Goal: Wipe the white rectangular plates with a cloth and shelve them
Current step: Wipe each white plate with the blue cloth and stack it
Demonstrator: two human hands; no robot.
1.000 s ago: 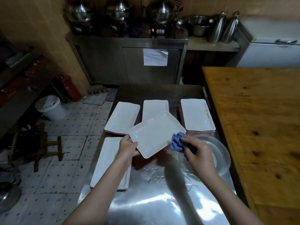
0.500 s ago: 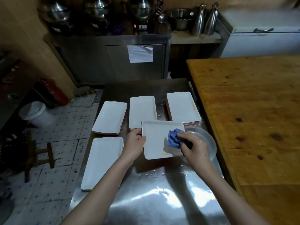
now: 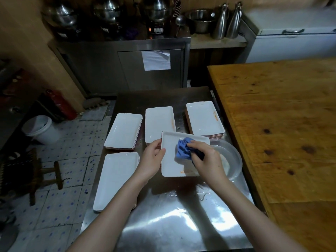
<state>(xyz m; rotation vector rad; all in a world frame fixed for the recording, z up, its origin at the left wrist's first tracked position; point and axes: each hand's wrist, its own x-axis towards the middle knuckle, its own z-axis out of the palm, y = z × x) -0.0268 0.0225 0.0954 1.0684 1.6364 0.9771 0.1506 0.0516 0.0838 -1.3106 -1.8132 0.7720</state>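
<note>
My left hand (image 3: 151, 157) grips the left edge of a white rectangular plate (image 3: 170, 164) held just above the steel table (image 3: 172, 224). My right hand (image 3: 205, 158) presses a crumpled blue cloth (image 3: 183, 149) onto the middle of that plate. An orange mark shows near the plate's near edge. Stacks of white rectangular plates lie on the table: back left (image 3: 123, 130), back middle (image 3: 158, 120), back right (image 3: 203, 119) and front left (image 3: 116, 177).
A clear round bowl (image 3: 232, 160) sits under my right hand's far side, against a wooden table (image 3: 281, 124) on the right. A steel cabinet (image 3: 127, 70) with pots stands behind. A white bucket (image 3: 41, 129) and wooden stool (image 3: 45, 177) are on the tiled floor at left.
The plate has turned from a diagonal tilt to square in front of me. The cloth has moved from the plate's right edge onto its middle. The view shifted slightly.
</note>
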